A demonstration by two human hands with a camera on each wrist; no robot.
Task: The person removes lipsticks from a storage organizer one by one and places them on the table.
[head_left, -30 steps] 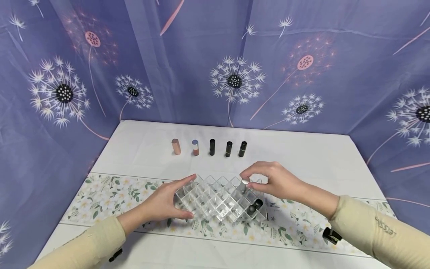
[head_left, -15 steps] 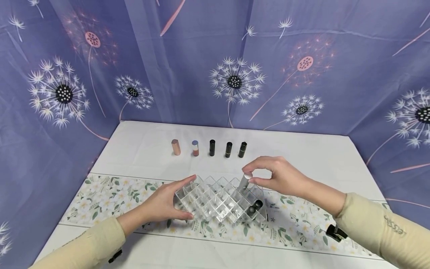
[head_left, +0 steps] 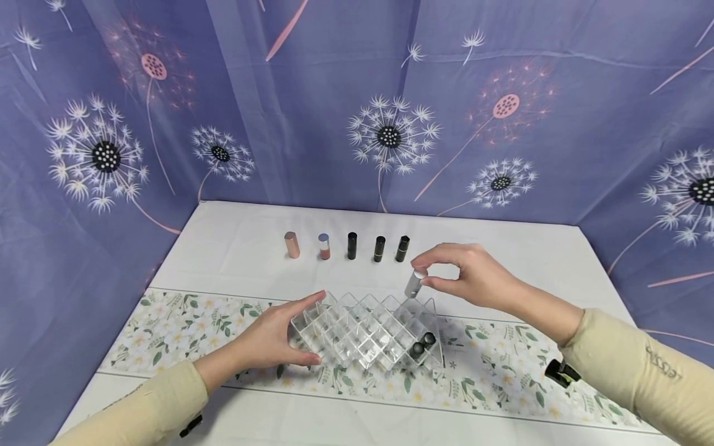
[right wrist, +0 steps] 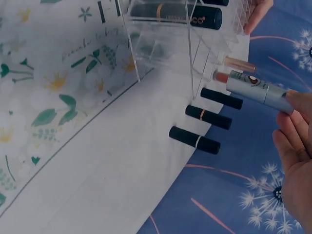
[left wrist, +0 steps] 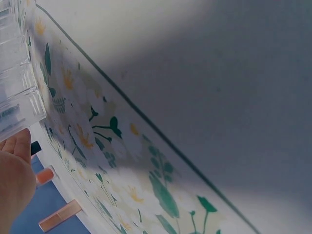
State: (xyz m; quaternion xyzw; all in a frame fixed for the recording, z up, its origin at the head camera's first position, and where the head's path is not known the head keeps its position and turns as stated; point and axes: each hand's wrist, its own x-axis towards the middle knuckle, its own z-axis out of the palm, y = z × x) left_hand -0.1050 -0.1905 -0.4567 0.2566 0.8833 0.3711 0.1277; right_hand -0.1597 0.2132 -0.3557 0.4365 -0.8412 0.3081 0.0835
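A clear plastic lipstick organizer with diamond-shaped slots stands on the floral strip of the table. My left hand holds its left end, thumb at the front and fingers at the back. Between thumb and fingertips of my right hand is a silver lipstick tube, pinched by its top above the table, just behind the organizer's right end. In the right wrist view the silver tube hangs apart from the organizer. Two black lipsticks sit in slots at the organizer's right front.
Behind the organizer stands a row of lipsticks: a rose-gold one, one with a clear-and-pink body, and three black ones, the rightmost nearest my right hand. A blue dandelion-print curtain encloses the table's back and sides.
My right hand has lifted the silver lipstick tube up out of a slot at the organizer's right rear and carried it back and slightly right. My left hand has stayed in place.
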